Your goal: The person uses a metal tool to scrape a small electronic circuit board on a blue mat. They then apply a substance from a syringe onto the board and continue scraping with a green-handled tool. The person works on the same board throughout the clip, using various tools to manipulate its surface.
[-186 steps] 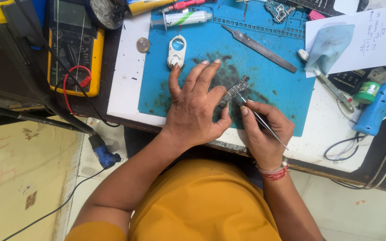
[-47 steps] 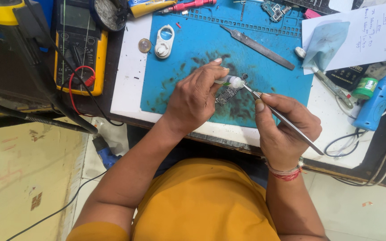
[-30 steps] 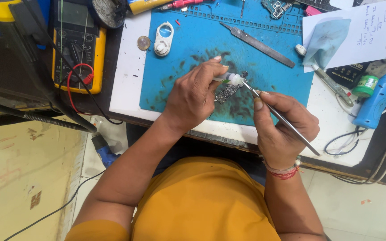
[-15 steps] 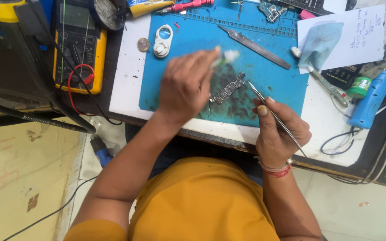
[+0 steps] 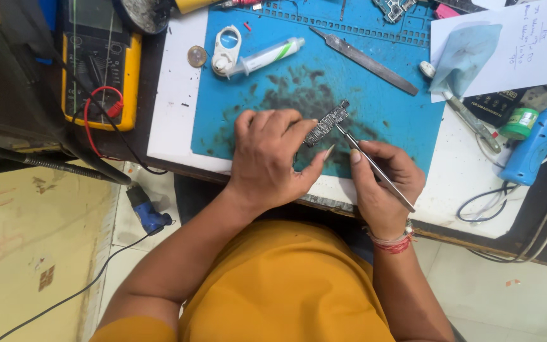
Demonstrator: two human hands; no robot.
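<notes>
Small dark narrow circuit board (image 5: 327,123) is lying on the stained blue silicone work mat (image 5: 387,95), just past both hands, near the tabletop's front edge.

Left hand (image 5: 270,158) is pressing down on the mat, fingers together and curled, fingertips touching the board's near end and pinning it.

Right hand (image 5: 381,183) is pinching thin metal tweezers (image 5: 371,166), thumb and forefinger closed on the shaft, tips touching the board's right edge.

Step in hand, by my read: fine work on the board with the tweezers while the other hand is steadying it. Next move is likely needing a firm pin from the left hand and a light, precise tip on the right; the board is small and could skid.

Further out on the mat: a white syringe-type tube with green band (image 5: 266,56) beside a white plastic loupe frame (image 5: 226,49), with a round coin (image 5: 197,56) to their left; a flat grey metal pry blade (image 5: 363,60) lying diagonally.

Far left: yellow multimeter with red and black leads (image 5: 99,76). Far right: handwritten paper sheet (image 5: 527,44) with a pale blue wipe (image 5: 466,54) on it, small green-capped pot (image 5: 518,123), blue handheld tool (image 5: 536,145).
</notes>
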